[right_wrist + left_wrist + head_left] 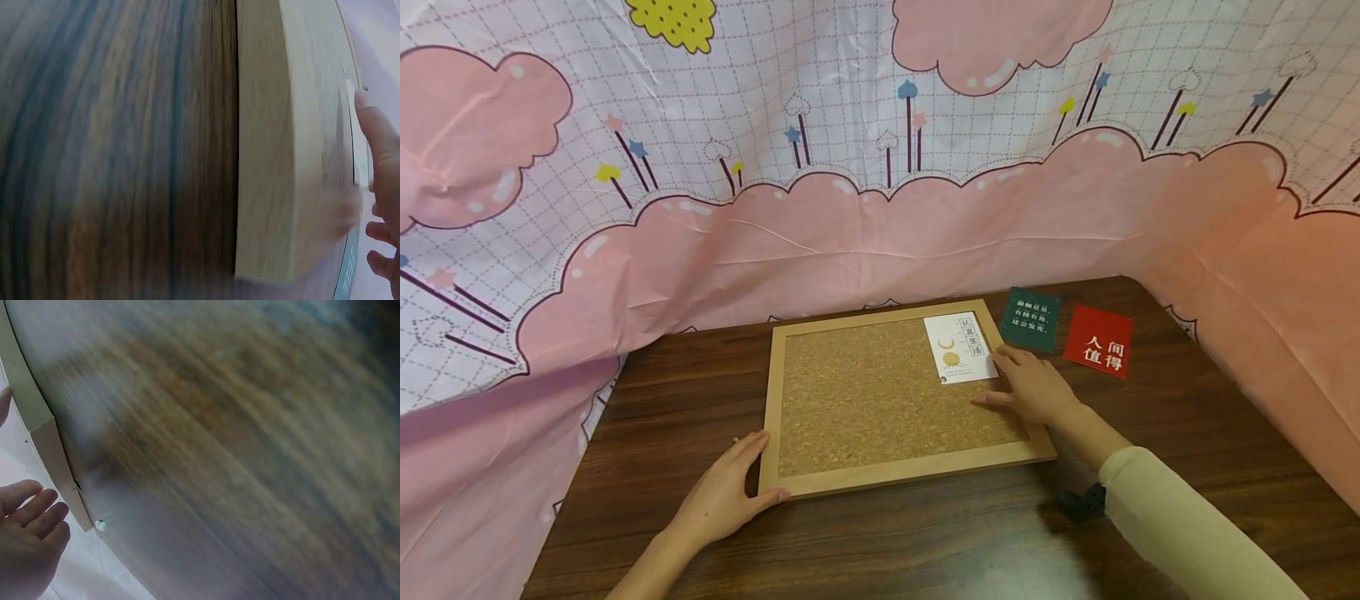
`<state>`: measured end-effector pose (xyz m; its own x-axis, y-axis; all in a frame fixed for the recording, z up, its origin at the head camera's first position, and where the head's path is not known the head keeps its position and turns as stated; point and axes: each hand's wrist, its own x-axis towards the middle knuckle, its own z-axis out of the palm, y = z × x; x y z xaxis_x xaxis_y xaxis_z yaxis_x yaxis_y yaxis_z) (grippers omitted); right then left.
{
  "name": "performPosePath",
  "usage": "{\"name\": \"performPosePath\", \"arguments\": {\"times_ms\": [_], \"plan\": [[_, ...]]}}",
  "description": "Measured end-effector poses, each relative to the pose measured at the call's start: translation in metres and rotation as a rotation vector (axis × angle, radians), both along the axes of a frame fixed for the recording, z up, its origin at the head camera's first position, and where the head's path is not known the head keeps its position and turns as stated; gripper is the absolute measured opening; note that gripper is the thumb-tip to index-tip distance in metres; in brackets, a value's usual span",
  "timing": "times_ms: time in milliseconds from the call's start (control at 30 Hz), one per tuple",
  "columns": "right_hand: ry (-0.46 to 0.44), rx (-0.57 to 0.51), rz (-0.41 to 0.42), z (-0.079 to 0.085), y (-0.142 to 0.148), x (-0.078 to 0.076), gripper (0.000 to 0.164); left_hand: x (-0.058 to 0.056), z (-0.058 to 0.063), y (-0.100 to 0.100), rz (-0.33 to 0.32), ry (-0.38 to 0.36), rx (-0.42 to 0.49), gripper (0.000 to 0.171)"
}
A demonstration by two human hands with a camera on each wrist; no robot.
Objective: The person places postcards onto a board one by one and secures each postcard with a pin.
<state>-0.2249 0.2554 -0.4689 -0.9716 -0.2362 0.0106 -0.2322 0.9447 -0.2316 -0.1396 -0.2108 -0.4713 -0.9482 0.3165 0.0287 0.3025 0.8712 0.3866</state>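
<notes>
A cork board (pixel 865 408) in a pale wooden frame lies flat on the table. On its upper right corner lies a white card (pixel 955 346) with dark characters and a yellow drawing. My left hand (pixel 718 492) rests at the board's near left corner, fingers along the left side and thumb by the front edge. Over the right side of the frame reaches my right hand (pixel 1037 387), its fingertips right at the white card's edge and its thumb stretched over the cork. Both hands have loosely extended fingers.
Right of the board lie a green card (pixel 1030 321) and a red card (pixel 1097 340), both with white characters. A black object (pixel 1081 504) shows beside the right sleeve. Patterned pink cloth (pixel 865 229) hangs behind the dark wooden table (pixel 880 542).
</notes>
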Motion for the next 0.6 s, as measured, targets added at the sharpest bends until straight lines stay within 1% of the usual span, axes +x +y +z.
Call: {"name": "performPosePath", "arguments": {"times_ms": [133, 433, 500, 600], "plan": [[-0.001, -0.003, -0.034, 0.0, 0.013, 0.001, 0.092, -0.001, -0.001, 0.0, -0.002, 0.004, -0.004, 0.09], [-0.058, -0.026, -0.118, -0.006, 0.041, 0.002, 0.097, -0.002, -0.002, -0.001, -0.006, 0.006, -0.004, 0.091], [-0.058, -0.015, -0.126, -0.006, 0.045, 0.003, 0.097, -0.001, -0.002, -0.001, -0.005, 0.003, -0.005, 0.092], [-0.031, -0.004, -0.125, -0.003, 0.052, 0.003, 0.095, -0.001, -0.003, -0.001, -0.004, -0.007, -0.008, 0.092]]}}
